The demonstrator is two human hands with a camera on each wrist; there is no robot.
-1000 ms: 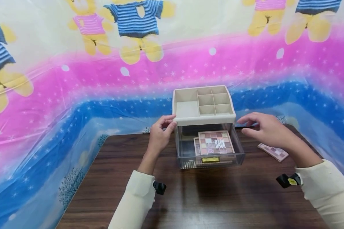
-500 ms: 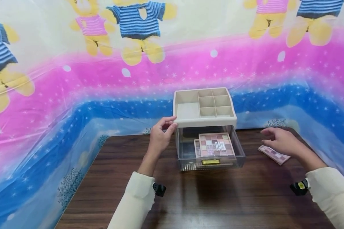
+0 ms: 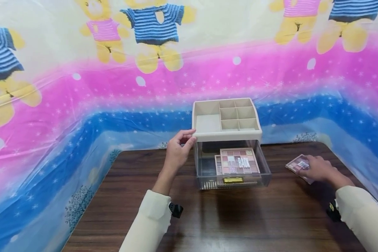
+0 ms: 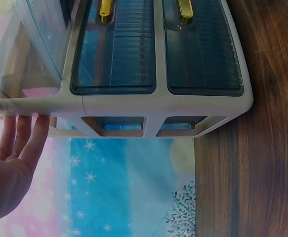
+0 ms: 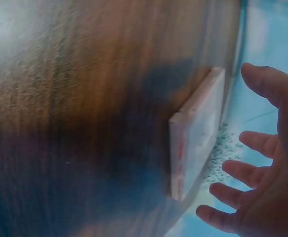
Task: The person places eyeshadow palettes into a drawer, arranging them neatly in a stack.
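Note:
A cream organizer (image 3: 228,135) with a compartmented top stands on the table. Its clear upper drawer (image 3: 264,168) is pulled out, with eyeshadow palettes (image 3: 239,161) lying inside. My left hand (image 3: 177,150) pinches the organizer's front left edge; in the left wrist view its fingers (image 4: 32,143) lie behind the cream frame. On the table to the right rests another eyeshadow palette (image 3: 294,163), partly covered in the head view by my right hand (image 3: 321,169). The right wrist view shows that hand's fingers (image 5: 232,197) spread beside the palette, a gap between them.
Below the pulled-out drawer, the organizer has closed dark clear drawers (image 4: 203,54) with gold handles. The dark wooden table (image 3: 138,217) ends at a patterned cloth backdrop (image 3: 138,122) with bears and snowflakes.
My right hand has moved from beside the open drawer rightward and down to the palette on the table. The left hand keeps its hold on the organizer's edge.

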